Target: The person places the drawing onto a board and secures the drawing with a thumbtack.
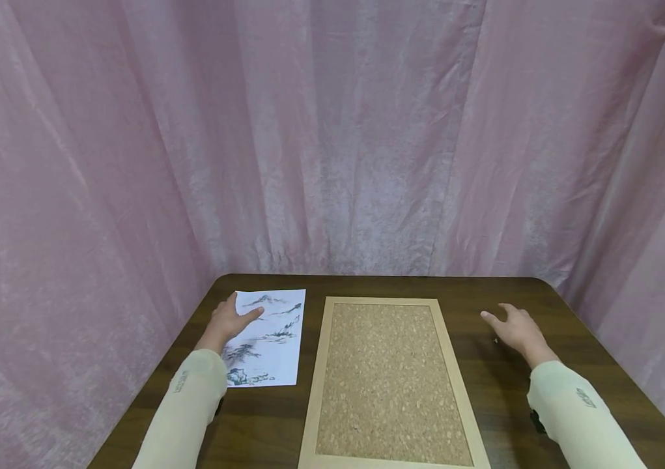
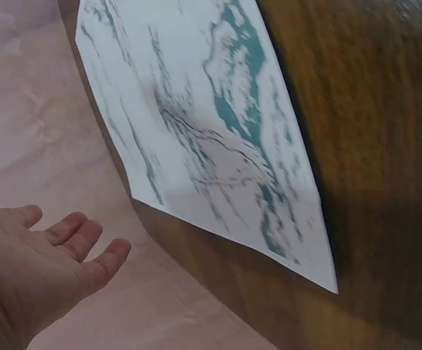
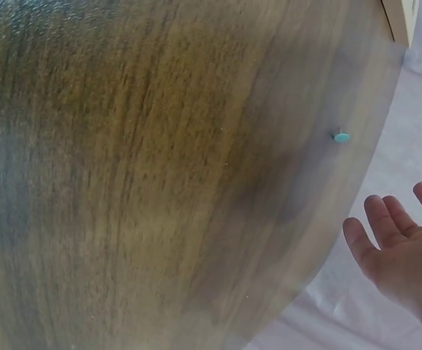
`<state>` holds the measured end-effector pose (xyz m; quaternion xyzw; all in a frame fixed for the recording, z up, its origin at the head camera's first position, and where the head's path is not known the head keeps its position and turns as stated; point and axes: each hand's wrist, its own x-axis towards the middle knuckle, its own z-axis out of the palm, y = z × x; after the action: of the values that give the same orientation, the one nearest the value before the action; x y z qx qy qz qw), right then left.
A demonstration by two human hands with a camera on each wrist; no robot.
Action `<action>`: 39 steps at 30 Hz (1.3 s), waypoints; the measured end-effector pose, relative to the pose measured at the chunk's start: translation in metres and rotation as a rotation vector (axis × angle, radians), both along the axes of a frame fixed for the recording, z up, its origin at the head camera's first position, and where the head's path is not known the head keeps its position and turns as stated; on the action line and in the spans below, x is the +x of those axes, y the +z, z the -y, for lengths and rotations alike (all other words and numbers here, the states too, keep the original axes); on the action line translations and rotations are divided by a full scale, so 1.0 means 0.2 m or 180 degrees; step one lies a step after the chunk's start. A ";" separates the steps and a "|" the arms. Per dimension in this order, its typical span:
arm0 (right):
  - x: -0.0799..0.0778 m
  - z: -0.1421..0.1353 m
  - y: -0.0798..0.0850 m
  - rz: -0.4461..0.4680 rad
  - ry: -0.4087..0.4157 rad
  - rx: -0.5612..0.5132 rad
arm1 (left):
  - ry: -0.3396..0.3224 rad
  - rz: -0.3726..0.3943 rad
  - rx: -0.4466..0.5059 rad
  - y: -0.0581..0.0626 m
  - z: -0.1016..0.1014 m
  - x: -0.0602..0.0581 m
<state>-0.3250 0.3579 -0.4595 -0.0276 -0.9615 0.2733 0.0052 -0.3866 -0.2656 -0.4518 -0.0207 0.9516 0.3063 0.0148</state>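
A white sheet with an ink landscape painting (image 1: 276, 345) lies on the left of the dark wooden table. My left hand (image 1: 228, 322) is over its left edge, thumb spread from the fingers, nothing held; in the left wrist view the hand (image 2: 50, 270) appears beside the sheet (image 2: 196, 131). At the right, my right hand (image 1: 516, 327) hovers with loosely bent fingers and holds nothing. Close by it a small thumbtack with a pale green head (image 3: 340, 136) lies on the table, point up. Between the hands lies a cork board (image 1: 387, 384) in a light wood frame.
The dark wooden table (image 1: 273, 423) has rounded far corners. Pink velvety curtains (image 1: 361, 143) hang behind it and along both sides. A corner of the board's frame (image 3: 400, 22) shows at the top of the right wrist view.
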 end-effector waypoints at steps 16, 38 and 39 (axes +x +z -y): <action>0.03 -0.03 -0.02 0.0287 -0.0128 -0.0610 | 0.0257 0.0103 0.0176 -0.06 0.16 0.11; 0.04 -0.06 -0.09 0.0456 -0.0384 -0.1285 | 0.0361 0.0359 0.0647 -0.20 0.30 0.14; 0.04 -0.06 -0.09 0.0458 -0.0393 -0.1305 | 0.0356 0.0374 0.0676 -0.21 0.30 0.13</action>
<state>-0.3166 0.3709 -0.4773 -0.1063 -0.8803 0.4594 -0.0524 -0.3598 -0.3262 -0.4933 -0.0900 0.9086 0.4040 0.0555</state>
